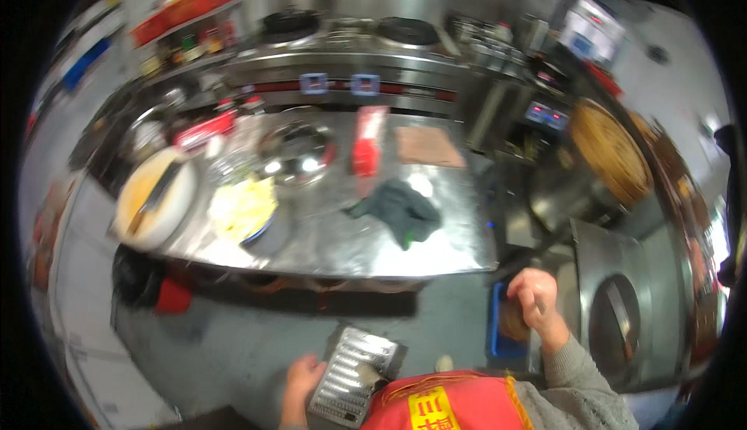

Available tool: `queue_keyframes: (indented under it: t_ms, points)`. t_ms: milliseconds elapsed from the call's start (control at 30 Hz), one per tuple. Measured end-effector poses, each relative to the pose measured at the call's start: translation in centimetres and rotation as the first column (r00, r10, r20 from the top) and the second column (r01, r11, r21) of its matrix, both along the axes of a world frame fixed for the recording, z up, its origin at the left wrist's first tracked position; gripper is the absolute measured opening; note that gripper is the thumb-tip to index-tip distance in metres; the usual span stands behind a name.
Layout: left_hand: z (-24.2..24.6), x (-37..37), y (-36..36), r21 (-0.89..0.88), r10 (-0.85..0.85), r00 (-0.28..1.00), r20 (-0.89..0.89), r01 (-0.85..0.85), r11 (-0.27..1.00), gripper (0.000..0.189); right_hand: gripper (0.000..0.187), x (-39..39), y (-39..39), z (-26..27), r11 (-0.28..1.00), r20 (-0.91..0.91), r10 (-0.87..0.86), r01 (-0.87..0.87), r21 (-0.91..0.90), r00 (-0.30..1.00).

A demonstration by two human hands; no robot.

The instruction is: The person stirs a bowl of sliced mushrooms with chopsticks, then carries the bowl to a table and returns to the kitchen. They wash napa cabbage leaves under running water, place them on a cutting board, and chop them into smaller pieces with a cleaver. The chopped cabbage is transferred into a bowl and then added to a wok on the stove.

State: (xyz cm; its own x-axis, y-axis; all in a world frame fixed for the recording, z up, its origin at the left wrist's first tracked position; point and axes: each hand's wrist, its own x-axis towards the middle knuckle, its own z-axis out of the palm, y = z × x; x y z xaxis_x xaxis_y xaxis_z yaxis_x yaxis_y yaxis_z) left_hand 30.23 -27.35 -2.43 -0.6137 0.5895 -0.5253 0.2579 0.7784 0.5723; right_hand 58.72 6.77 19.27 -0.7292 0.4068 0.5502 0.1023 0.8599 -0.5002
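My right hand (534, 296) is closed around what looks like a thin utensil handle (541, 305), though blur hides what is at its far end. Beneath that hand is a blue tray or crate (500, 319) with something brownish in it. To its right sits a dark wok or pan (610, 336), a metal tool with a wooden handle (620, 316) lying in it. My left hand (303, 376) hangs low at my side, fingers loosely curled, above the floor and beside a slotted metal drain grate (355, 371). Nothing shows in the left hand. A red apron (467, 404) bearing writing covers my front.
The steel table (315, 237) ahead holds a dark cloth (400, 211), a plate of pale yellow food (242, 211), a steel bowl (297, 147) and a brown board or cloth (430, 146). A cleaver (157, 188) rests across a white round tub (181, 208). Bamboo steamers (610, 150) stand right.
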Motion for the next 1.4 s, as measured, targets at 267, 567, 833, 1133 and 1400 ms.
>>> queue_keyframes:
  t_ms: [267, 567, 833, 1133, 1400]
  points:
    - [4.2, 6.4, 19.3, 0.674, -0.092, 0.993, 0.075, 0.018, 0.738, 0.027, 0.06, 3.2, 9.0, 2.1, 0.942, -0.291, -0.326, 0.335, -0.02, 0.899]
    - [6.5, 11.1, 40.4, 0.682, 0.137, 0.957, -0.255, 0.078, 0.728, 0.016, 0.069, 11.7, 28.6, -3.4, 0.84, -0.24, -0.418, 0.272, -0.469, 0.876]
    - [8.0, 12.1, 49.8, 0.597, 0.181, 0.906, -0.383, 0.093, 0.797, 0.013, 0.03, 14.1, 40.8, -6.3, 0.68, -0.144, -0.537, 0.325, -0.658, 0.832]
    - [9.1, 4.6, 55.0, 0.633, 0.278, 0.859, -0.43, 0.067, 0.771, 0.017, 0.021, 5.5, 51.8, -8.2, 0.702, -0.172, -0.472, 0.251, -0.666, 0.864]
    - [9.7, 0.1, 58.2, 0.561, 0.282, 0.82, -0.497, 0.057, 0.826, 0.02, 0.024, -3.0, 58.3, -9.0, 0.68, -0.168, -0.468, 0.233, -0.695, 0.867]
